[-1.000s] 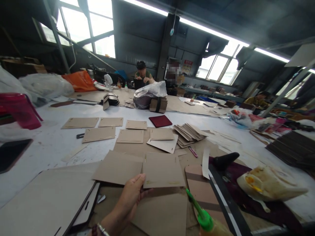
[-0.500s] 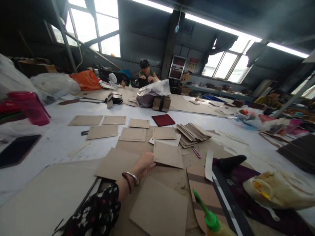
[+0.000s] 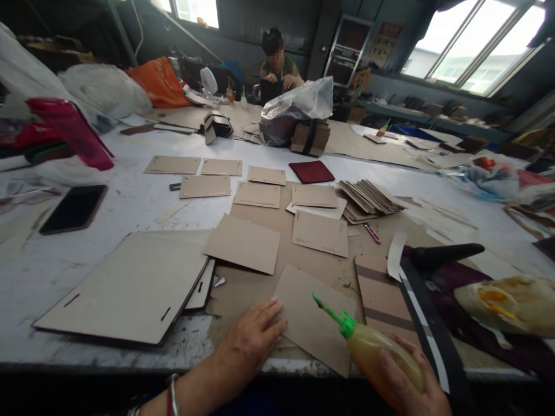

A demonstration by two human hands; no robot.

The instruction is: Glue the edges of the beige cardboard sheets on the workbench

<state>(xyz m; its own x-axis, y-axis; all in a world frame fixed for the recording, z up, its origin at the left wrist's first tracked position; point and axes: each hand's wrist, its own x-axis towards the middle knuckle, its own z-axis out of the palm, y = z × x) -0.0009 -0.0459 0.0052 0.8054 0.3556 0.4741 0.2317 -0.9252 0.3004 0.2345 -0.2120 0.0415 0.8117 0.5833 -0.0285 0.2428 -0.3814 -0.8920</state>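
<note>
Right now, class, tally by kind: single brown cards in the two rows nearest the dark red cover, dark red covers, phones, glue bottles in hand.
Brown cards: 6
Dark red cover: 1
Phone: 1
Glue bottle: 1
Total: 9

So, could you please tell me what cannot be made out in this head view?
- Right hand: lower part cut off by the bottom edge; its palm is hidden behind the glue bottle.
- Near edge of the cardboard piece: partly under the left hand.
- What the person across the table is handling: too small.
- Items on the far shelf: too small.
</note>
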